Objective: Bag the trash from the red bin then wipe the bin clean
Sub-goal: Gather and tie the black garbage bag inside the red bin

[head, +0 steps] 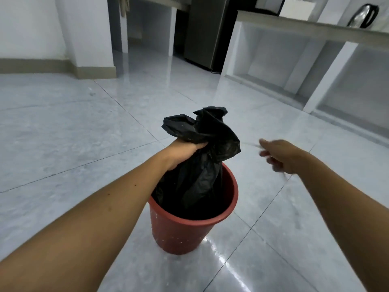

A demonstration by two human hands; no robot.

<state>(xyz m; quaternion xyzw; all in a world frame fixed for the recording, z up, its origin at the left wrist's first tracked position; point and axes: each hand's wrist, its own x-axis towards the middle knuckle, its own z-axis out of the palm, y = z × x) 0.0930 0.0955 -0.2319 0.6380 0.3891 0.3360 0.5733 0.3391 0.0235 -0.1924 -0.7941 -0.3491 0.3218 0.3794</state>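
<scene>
A red bin (181, 232) stands on the tiled floor in the lower middle of the view, its outside speckled with pale spots. A black trash bag (202, 161) sits inside it, its gathered top rising above the rim. My left hand (183, 152) is clenched around the bag's neck, just above the bin. My right hand (277, 154) hovers to the right of the bag, apart from it, blurred, with fingers spread and nothing in it. What is in the bag is hidden.
Glossy grey floor tiles (84, 144) surround the bin. White counter shelving (305, 66) runs along the right, with a kettle (364, 15) on top. A dark fridge (206, 32) stands at the back, and a white wall pillar (88, 32) at the back left.
</scene>
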